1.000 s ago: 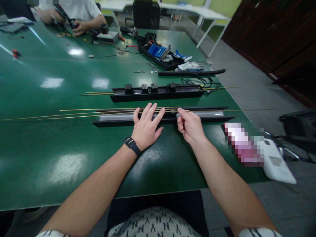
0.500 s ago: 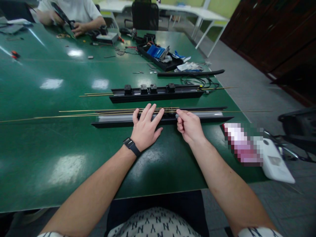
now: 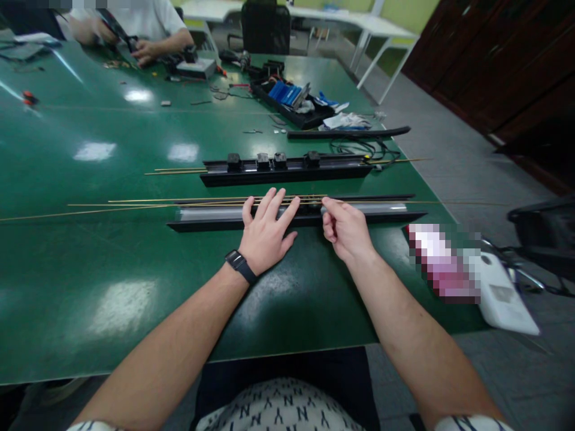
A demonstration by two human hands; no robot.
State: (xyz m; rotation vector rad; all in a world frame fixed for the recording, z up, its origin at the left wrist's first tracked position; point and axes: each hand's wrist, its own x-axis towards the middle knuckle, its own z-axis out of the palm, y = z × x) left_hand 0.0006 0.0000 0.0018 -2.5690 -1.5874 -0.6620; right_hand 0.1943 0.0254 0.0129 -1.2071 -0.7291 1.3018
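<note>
Across the near black channel (image 3: 224, 225), my left hand (image 3: 268, 230) lies palm down with fingers spread, over several thin brass-coloured rods (image 3: 148, 201). Its fingertips rest at the rods and hide part of the channel. My right hand (image 3: 345, 227) is closed in a pinch just to the right, thumb and forefinger on a long thin rod (image 3: 449, 202). That rod runs out past the channel's right end and over the table edge. A small dark block (image 3: 313, 206) sits in the channel between my hands, partly covered.
Beyond lies a second black channel (image 3: 287, 175) with several dark blocks and rods. Cables (image 3: 366, 148), a black strip (image 3: 348, 133) and a tray (image 3: 287, 114) with blue pieces are farther back. A white phone-like object (image 3: 507, 299) lies right. Another person's hand (image 3: 146, 52) works across the table.
One long rod has slid slightly to the right, its right end farther past the table edge. Both hands have stayed almost in place.
</note>
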